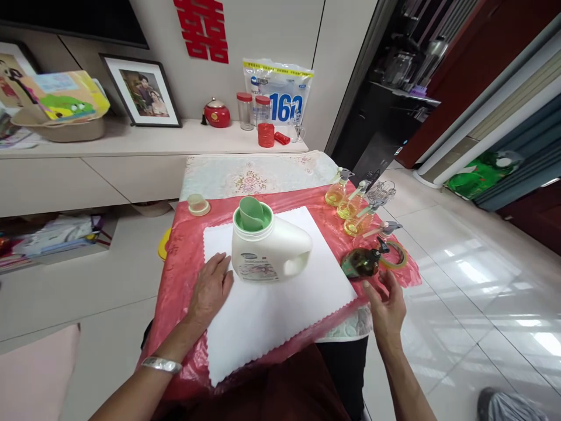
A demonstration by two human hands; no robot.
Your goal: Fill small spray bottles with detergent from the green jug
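A white detergent jug (pixel 256 260) stands upright on a white cloth (pixel 280 316), its neck open with a green pouring spout (pixel 253 215) inside. My left hand (pixel 213 286) rests on the cloth's left side, close to the jug's base, fingers stretched out and holding nothing. My right hand (pixel 385 301) is at the table's right edge, thumb and fingers apart. Just beyond it lies a dark green pump bottle (pixel 363 263) on its side; whether a fingertip touches it I cannot tell. A translucent cap (pixel 198 204) sits at the back left of the red plastic cover (pixel 179 263).
Several clear pump bottles with yellow liquid (pixel 348 207) line the right edge. Beside the green bottle lies a tape roll (pixel 394 255). Behind the table, a low cabinet (pixel 140 137) holds jars (pixel 245 111), a framed photo (pixel 142 92) and a large plastic bag (pixel 280 88).
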